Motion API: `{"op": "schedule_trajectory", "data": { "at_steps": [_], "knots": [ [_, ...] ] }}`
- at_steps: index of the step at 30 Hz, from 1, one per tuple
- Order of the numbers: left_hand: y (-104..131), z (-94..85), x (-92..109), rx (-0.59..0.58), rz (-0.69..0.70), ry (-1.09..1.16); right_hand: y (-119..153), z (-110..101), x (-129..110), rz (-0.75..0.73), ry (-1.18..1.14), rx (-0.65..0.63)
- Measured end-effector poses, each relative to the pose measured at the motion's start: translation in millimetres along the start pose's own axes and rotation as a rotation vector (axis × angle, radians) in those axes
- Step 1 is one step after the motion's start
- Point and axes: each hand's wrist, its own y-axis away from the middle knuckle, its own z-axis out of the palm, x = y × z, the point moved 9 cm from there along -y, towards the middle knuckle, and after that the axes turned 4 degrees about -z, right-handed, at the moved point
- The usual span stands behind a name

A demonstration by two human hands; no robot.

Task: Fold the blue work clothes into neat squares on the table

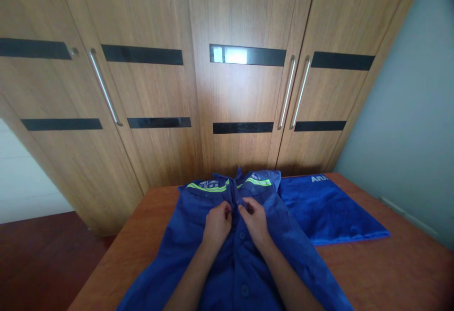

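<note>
Shirt point(227, 254) lies flat, front up on table point(390, 273), so left hand point(217, 223) and right hand point(254, 220) both pinch its placket near the collar, fingers curled closed on cloth.

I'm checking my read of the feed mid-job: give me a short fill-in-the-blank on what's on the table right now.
1. Both hands, left hand and right hand, pinch the front of the blue ____ near its top button.
2. The work shirt has reflective stripes coloured ____.
3. The folded blue cloth lies to the shirt's ____.
4. Behind the table stand wooden ____.

Missing words: shirt; yellow-green; right; wardrobe doors
</note>
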Motion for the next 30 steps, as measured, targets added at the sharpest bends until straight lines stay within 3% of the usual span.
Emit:
{"op": "schedule_trajectory", "data": {
  "at_steps": [5,18,30],
  "knots": [
    [-2.7,5.8,-4.7,-0.024,-0.017,0.079,3.6,9.3,3.2,-0.042,0.17,-0.053],
    [-7.2,12.4,-17.2,-0.055,-0.046,0.322,2.4,7.6,20.8,0.064,0.038,-0.054],
    [-6.0,8.5,-14.4,-0.031,-0.063,0.366,6.3,14.7,9.3,-0.008,0.127,-0.118]
  ]
}}
